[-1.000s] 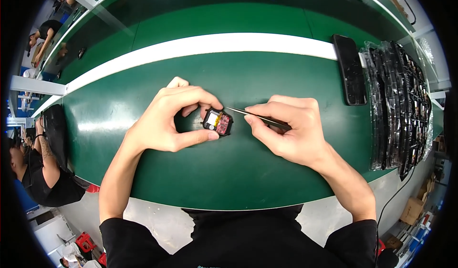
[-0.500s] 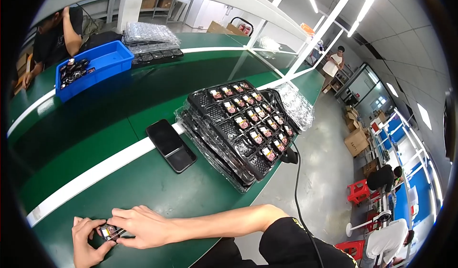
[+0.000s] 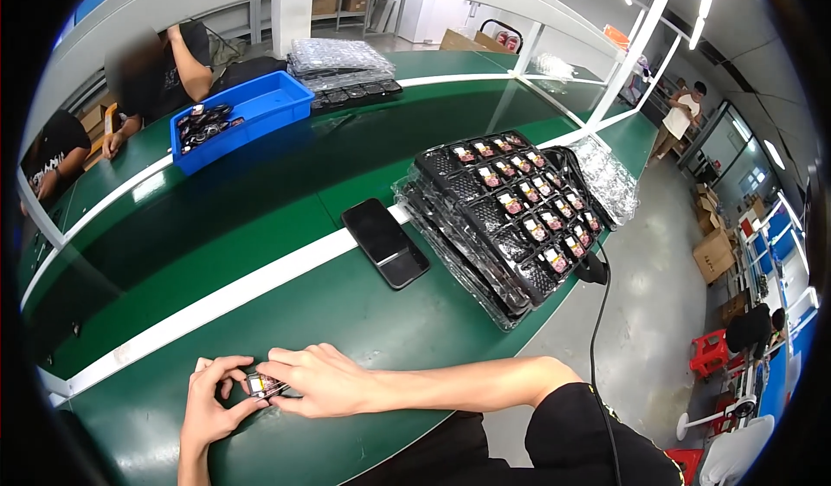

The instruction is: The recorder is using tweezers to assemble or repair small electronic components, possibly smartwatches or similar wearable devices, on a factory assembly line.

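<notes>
At the near left of the green bench, a small dark rectangular gadget (image 3: 260, 386) with a white, yellow and pink face is pinched between both hands. My left hand (image 3: 211, 401) grips its left side with thumb and fingers. My right hand (image 3: 322, 382) closes on its right side, fingertips pressed together. Something thin and dark shows by the right fingertips; I cannot make out what it is. Farther right lies a black smartphone (image 3: 385, 244). Beyond it stands a stack of black plastic trays (image 3: 485, 226), the top one holding several similar small pieces in its pockets.
A blue bin (image 3: 247, 115) with dark parts sits across the bench, beside stacked clear trays (image 3: 338, 60). A white rail (image 3: 225, 300) runs along the green bench (image 3: 346, 313). A black cable (image 3: 597, 347) hangs at the right edge. Two people sit opposite.
The view has swung left, so everything sits farther right in it. Both hands still hold the small gadget, with little change in grip. A second person now shows at the far left.
</notes>
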A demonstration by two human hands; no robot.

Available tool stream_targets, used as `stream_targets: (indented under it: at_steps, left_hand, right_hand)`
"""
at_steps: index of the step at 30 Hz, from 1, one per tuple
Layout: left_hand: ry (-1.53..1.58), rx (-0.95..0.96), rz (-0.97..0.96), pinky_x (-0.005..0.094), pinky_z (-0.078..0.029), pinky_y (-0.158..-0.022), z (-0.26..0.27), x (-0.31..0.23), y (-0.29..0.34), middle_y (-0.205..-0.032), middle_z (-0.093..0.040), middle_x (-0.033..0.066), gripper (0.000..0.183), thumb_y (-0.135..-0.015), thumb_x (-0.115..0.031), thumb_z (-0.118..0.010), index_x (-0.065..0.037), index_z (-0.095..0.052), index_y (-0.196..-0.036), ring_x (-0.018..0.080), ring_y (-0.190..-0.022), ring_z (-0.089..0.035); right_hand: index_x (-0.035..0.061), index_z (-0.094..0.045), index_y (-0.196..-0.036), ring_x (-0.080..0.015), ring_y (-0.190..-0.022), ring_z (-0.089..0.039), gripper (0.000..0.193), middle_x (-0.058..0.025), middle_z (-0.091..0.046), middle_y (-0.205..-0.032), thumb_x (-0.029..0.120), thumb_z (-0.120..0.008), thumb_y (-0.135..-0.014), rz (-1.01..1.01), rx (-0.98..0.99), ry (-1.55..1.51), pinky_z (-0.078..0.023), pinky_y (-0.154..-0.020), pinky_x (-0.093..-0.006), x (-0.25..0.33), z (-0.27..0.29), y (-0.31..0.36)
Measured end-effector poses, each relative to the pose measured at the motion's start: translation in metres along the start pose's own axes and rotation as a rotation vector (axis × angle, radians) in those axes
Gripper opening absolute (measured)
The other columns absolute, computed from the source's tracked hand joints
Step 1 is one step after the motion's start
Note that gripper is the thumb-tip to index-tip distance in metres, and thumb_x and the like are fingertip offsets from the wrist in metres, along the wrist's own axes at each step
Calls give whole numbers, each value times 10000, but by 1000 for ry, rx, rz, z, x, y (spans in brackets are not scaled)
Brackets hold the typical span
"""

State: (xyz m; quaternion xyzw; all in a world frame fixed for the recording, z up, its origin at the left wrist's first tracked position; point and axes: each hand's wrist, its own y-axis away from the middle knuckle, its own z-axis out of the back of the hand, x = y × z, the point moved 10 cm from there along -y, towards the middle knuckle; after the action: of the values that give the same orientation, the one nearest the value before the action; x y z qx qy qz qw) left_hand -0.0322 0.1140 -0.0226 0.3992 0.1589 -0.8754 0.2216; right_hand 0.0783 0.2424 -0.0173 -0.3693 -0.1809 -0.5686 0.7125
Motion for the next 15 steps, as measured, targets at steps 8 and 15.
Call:
stream_targets:
  at_steps: [8,15]
  left_hand:
    - [55,125,-40,320,-375,-809,4,-5,0,-859,-775,-35,824,-598,-264,-1080,-112,-760,-1343,120,-685,-487]
    - [73,90,-80,309,-423,-758,5,-10,0,-897,-783,11,646,-638,-179,-1030,-71,-805,-1234,126,-731,-540]
  right_hand:
    - [20,-652,-1140,-385,-767,-721,442,-122,-700,-1073,274,-883,-862,-73,-11,-67,-564,-671,-501,5,7,-5]
    - [56,-659,-1146,-267,-724,-647,462,-87,-624,-956,280,-907,-827,-63,-187,-20,-533,-644,-423,3,60,2]
